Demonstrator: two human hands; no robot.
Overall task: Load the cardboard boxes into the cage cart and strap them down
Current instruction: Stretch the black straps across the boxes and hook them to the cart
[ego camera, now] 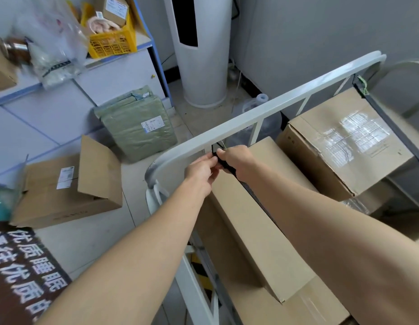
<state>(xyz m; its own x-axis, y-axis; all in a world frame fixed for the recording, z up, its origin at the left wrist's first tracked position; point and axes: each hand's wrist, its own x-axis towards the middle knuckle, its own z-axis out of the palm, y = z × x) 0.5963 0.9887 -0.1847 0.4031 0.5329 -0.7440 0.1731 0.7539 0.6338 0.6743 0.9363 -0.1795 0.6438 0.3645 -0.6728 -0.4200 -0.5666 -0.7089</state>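
The cage cart's white top rail (pixel 269 103) runs diagonally across the middle. Inside it lie a long plain cardboard box (pixel 262 221) and, further right, a taped cardboard box (pixel 339 141). A black strap (pixel 229 168) hangs from the rail just under its near end and runs down over the long box. My left hand (pixel 201 171) pinches the strap right below the rail. My right hand (pixel 234 159) grips the same strap beside it, the fingers of both hands touching.
On the floor left of the cart sit an open cardboard box (pixel 67 191) and a green wrapped parcel (pixel 138 124). A white cylindrical unit (pixel 203 52) stands behind. A blue-edged counter (pixel 63 90) holds a yellow crate (pixel 112 41) and bags.
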